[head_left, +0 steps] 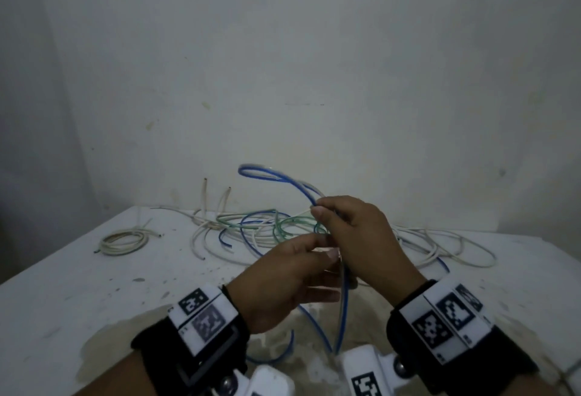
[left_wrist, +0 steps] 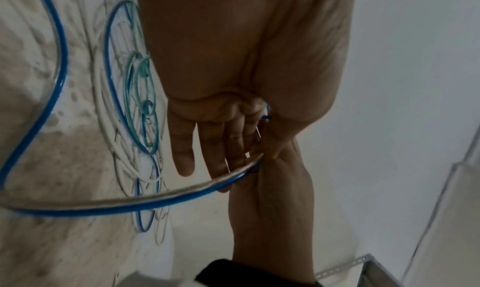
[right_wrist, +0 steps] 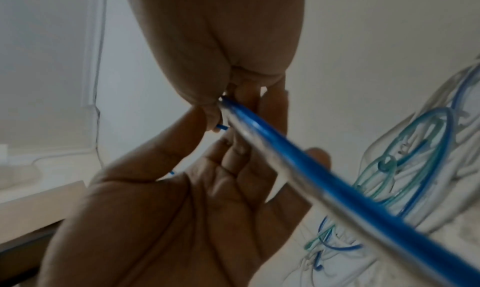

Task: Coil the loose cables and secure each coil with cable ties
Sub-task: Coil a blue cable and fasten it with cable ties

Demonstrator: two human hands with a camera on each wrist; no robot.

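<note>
Both hands are raised above the white desk [head_left: 94,285], close together, working one blue cable [head_left: 344,301]. The right hand [head_left: 361,238] has its thumb and fingers pinched on the cable, and from that pinch a blue loop arches up and to the left in front of the wall [head_left: 283,50]. Below the pinch the cable drops in two strands toward the near edge of the desk and curls away under the left wrist.

The left hand [head_left: 283,285] sits just below and to the left of the right one, touching it. Its fingers are stretched out and fairly straight, with the cable passing across the fingertips. The right wrist view shows the left palm open and facing up beneath the blue strand; I cannot tell whether its thumb actually clamps the cable. The left wrist view shows the strand running from where the two hands meet out in a wide sweep over the desk.

Behind the hands lies a loose tangle of cables [head_left: 267,226]: white, green and blue lengths crossing one another, with two white ends sticking up near the wall. More white cable [head_left: 456,248] trails off to the right in long loops. Well apart on the left rests a small white coil [head_left: 124,241], wound round on itself and flat on the desk. The desk surface is scuffed and speckled with dark marks.
</note>
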